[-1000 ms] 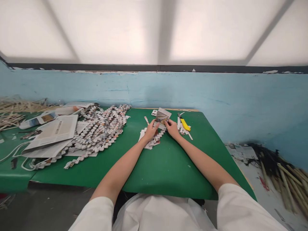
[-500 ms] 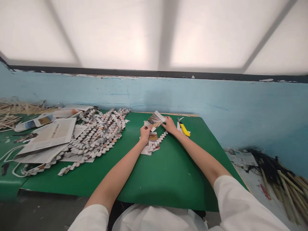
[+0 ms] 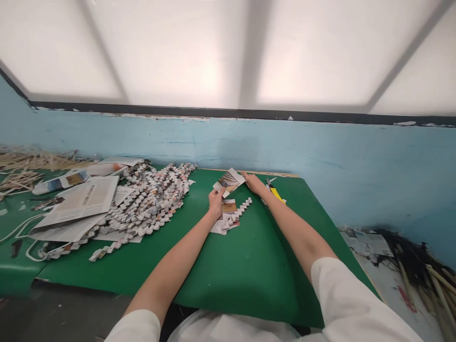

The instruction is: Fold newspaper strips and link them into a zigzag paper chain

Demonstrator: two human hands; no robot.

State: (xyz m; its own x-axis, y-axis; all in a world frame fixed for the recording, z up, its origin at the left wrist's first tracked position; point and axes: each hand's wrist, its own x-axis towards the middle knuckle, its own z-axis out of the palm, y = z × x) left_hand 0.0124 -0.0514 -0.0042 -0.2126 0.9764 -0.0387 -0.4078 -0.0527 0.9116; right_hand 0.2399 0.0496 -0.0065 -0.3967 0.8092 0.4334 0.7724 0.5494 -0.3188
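A small piece of printed paper (image 3: 230, 182), seemingly cut from a newspaper or magazine, is raised above the table at a slant. My left hand (image 3: 215, 201) pinches its lower left edge between thumb and fingers. At the paper's right corner, my right hand (image 3: 253, 183) has its fingertips closed on the edge. Below lies a short zigzag strip of folded paper (image 3: 243, 207), resting on more loose paper pieces (image 3: 219, 228) partly hidden by my left hand. To the right is a yellow-handled utility knife (image 3: 277, 194), partly covered by my right forearm.
A large heap of folded-paper chains (image 3: 149, 204) spreads over the left of the green table (image 3: 242, 270). Newspaper sheets (image 3: 80, 202), white cords (image 3: 21, 228) and thin wooden sticks (image 3: 21, 183) lie farther left. Beyond the right edge, poles (image 3: 441, 285) lie on the floor.
My right hand has shifted slightly outward along the paper's right corner, its fingers straighter. My right forearm covers more of the knife. The camera view has turned slightly left.
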